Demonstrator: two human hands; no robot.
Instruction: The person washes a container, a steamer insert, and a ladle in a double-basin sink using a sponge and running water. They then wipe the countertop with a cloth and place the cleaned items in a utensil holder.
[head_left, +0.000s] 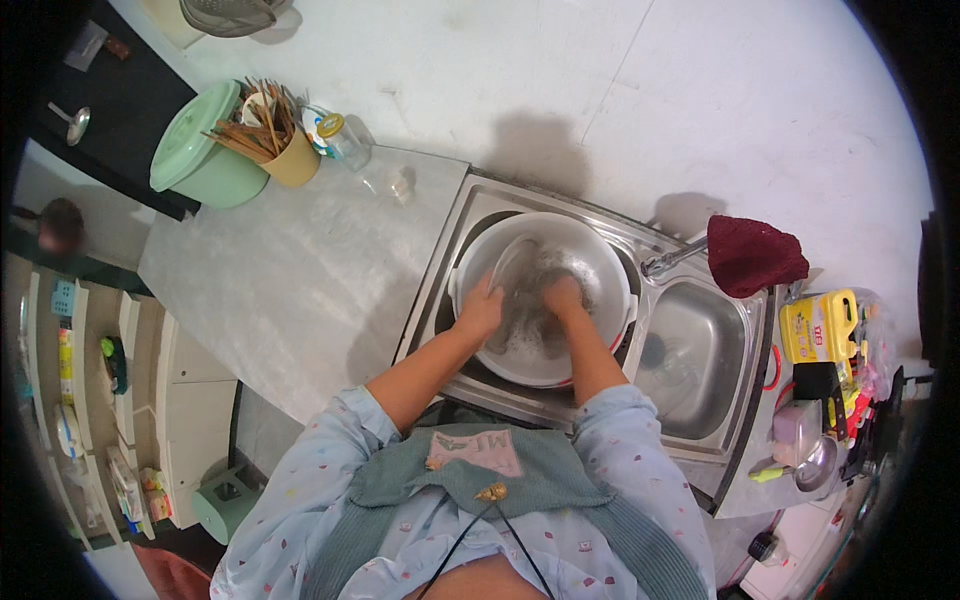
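Observation:
A large white basin (600, 232) rests in the left bowl of a stainless steel sink (480, 196), with cloudy, foamy water (525, 341) inside. My left hand (481, 306) grips the rim of a round, see-through dish or lid (513, 259), tilted within the basin; its exact kind is unclear. Lower down and to the right, my right hand (562, 294) reaches into the basin. Its fingers are blurred and partly hidden, so I cannot tell whether they hold anything.
A faucet (667, 261) with a dark red cloth (756, 256) stands above the smaller sink bowl (694, 352). Rightward are a yellow jug (817, 326) and a cleaver (821, 386). On the left counter (300, 247) are a green lidded bucket (225, 172), a chopstick holder (294, 161) and a jar (345, 142).

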